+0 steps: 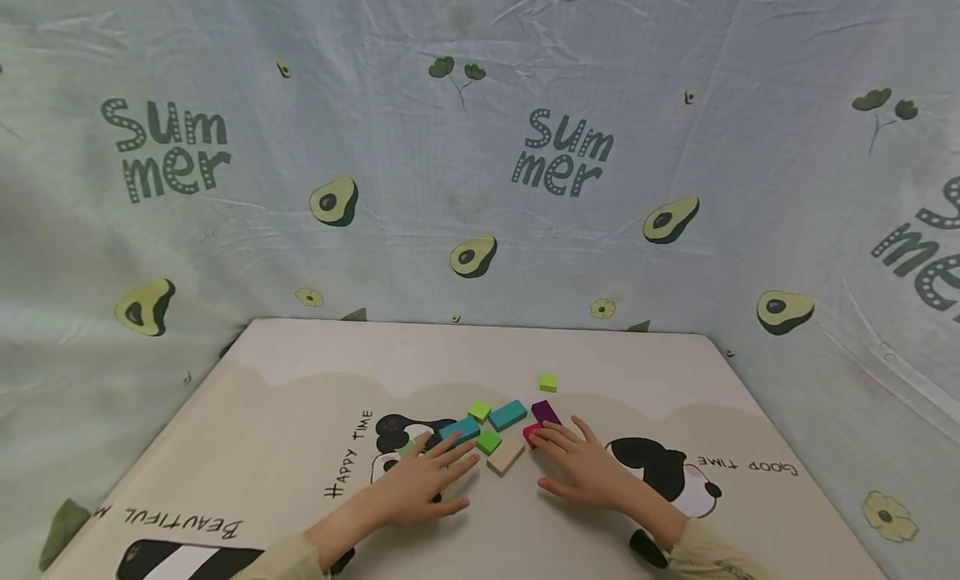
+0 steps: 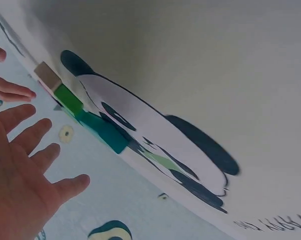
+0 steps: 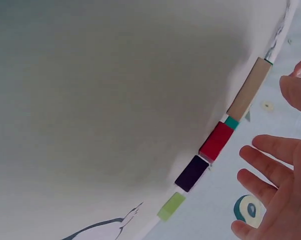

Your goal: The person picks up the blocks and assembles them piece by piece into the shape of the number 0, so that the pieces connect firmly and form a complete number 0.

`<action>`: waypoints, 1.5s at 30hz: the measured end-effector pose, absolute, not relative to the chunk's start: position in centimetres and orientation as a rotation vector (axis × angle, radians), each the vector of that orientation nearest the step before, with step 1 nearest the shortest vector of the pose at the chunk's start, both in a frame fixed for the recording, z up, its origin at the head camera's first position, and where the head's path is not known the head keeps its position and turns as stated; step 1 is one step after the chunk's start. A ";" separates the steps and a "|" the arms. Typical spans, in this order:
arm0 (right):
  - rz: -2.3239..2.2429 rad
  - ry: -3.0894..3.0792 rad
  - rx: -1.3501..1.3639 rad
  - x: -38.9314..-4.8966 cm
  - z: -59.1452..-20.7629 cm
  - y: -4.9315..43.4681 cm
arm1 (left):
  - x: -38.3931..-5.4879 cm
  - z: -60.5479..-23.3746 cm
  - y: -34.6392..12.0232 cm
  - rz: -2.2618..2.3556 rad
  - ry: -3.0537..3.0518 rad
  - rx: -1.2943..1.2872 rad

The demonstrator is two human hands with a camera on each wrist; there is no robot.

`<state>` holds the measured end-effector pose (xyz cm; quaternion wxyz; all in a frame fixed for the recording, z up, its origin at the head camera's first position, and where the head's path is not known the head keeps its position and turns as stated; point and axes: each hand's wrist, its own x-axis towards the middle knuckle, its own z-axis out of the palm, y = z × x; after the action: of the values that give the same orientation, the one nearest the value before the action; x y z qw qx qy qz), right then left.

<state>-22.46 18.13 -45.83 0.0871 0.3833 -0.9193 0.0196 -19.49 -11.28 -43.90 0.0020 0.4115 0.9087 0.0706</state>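
My left hand (image 1: 422,485) has its fingers spread over the near left side of a loose group of blocks, fingertips close to a blue block (image 1: 460,430). On the other side, my right hand (image 1: 587,467) also has spread fingers, overlapping a pink-red block (image 1: 531,434) in the head view. Between the hands lie a plain wood block (image 1: 506,456) and a green block (image 1: 489,442). Behind them are a second blue block (image 1: 508,415), another green block (image 1: 479,410) and a purple block (image 1: 545,412). Neither hand grips anything.
One more green block (image 1: 548,382) lies apart, farther back. The table (image 1: 480,347) has a cover printed with cartoon panda figures and lettering. A curtain (image 1: 405,147) with avocado and "summer" prints hangs behind the table and along both sides.
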 end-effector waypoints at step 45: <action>0.025 -2.851 1.234 -24.9 -44.2 17.8 | -22.3 -44.5 -4.5 -0.005 2.965 1.389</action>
<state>-24.90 17.75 -44.22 0.0174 0.3971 -0.9176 0.0080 -22.31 -4.54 -44.52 -0.0664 0.4234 0.9035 -0.0015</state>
